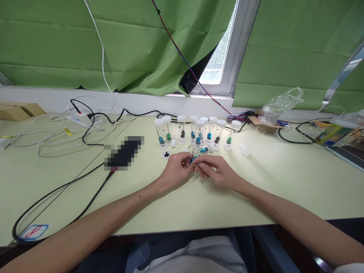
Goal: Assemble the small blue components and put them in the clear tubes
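My left hand (pixel 176 168) and my right hand (pixel 217 170) meet at the middle of the pale green table (pixel 270 189), fingers pinched together on a small blue part with a thin wire (pixel 193 160). Just behind them lies a clear tube on its side (pixel 203 150) with a blue piece inside. Further back stands a row of several clear vials with white caps (pixel 196 131), each holding a blue, green or black piece. A black piece on a white cap (pixel 166 154) rests left of my hands.
A blurred black device (pixel 123 152) with a black cable (pixel 57 193) lies at left, with white cables and a power strip (pixel 82 119) behind. A plastic bag (pixel 280 102) and boxes (pixel 334 133) sit at the right. Loose white caps (pixel 243 149) lie near the vials.
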`<state>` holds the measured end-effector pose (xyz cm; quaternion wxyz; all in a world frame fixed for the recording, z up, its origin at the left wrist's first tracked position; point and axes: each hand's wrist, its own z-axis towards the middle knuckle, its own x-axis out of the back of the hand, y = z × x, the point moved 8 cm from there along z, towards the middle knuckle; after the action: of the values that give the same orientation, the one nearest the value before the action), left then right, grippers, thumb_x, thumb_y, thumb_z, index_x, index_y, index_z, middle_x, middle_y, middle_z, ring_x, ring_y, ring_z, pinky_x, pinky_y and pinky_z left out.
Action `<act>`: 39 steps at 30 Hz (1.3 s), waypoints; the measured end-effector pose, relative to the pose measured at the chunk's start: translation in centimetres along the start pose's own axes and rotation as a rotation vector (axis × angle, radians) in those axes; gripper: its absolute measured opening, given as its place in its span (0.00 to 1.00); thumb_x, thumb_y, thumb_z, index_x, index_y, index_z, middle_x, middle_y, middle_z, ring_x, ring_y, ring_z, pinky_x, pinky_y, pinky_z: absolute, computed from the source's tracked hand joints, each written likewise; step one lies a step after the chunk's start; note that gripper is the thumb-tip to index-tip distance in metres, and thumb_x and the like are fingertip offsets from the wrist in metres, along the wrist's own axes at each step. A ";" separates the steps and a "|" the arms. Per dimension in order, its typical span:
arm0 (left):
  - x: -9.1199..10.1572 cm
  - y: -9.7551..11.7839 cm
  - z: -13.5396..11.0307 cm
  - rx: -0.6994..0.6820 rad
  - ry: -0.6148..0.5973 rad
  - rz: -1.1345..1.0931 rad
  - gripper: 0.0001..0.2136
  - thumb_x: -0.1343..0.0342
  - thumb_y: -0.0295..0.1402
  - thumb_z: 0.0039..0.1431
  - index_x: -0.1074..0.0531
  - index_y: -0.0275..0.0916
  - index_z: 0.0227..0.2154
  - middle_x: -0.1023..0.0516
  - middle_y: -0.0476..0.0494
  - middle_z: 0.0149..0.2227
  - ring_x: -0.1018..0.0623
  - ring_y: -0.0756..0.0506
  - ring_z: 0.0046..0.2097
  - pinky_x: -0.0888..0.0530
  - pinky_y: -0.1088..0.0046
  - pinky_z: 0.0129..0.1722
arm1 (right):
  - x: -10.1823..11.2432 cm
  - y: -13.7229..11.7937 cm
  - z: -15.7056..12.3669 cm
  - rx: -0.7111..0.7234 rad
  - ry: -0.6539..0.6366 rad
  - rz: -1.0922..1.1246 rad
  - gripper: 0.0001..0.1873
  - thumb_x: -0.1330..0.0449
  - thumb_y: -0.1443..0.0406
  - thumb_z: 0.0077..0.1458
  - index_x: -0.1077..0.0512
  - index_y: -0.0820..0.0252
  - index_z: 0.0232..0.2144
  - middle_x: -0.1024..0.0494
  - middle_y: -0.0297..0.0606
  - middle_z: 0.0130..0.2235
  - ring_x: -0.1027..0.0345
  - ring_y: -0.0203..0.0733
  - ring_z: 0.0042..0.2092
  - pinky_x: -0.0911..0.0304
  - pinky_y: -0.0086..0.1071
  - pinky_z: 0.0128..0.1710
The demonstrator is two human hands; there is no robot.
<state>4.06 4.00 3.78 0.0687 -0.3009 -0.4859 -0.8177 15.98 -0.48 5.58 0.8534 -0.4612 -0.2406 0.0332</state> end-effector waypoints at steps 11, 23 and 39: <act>-0.1 -0.1 -0.1 0.006 -0.002 -0.016 0.05 0.42 0.33 0.52 0.25 0.37 0.28 0.24 0.48 0.27 0.27 0.49 0.29 0.30 0.74 0.29 | 0.0 -0.1 0.0 -0.008 0.004 -0.009 0.13 0.49 0.64 0.66 0.25 0.57 0.45 0.24 0.38 0.35 0.32 0.34 0.28 0.32 0.31 0.30; 0.1 0.1 -0.1 -0.001 0.004 -0.011 0.04 0.42 0.32 0.51 0.26 0.37 0.27 0.25 0.48 0.27 0.27 0.49 0.29 0.30 0.74 0.29 | 0.0 -0.2 0.1 -0.010 0.000 -0.027 0.13 0.49 0.65 0.66 0.24 0.57 0.44 0.23 0.38 0.35 0.32 0.34 0.28 0.32 0.31 0.30; -0.1 -0.2 -0.1 0.014 -0.012 -0.017 0.04 0.42 0.31 0.51 0.25 0.37 0.29 0.23 0.48 0.28 0.26 0.49 0.30 0.30 0.73 0.29 | -0.1 -0.1 0.1 -0.018 -0.004 -0.036 0.13 0.48 0.66 0.66 0.24 0.57 0.45 0.23 0.38 0.35 0.32 0.34 0.28 0.33 0.31 0.30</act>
<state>4.04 3.97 3.57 0.0610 -0.3010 -0.4946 -0.8131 15.86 -0.48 5.64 0.8492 -0.4644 -0.2509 0.0165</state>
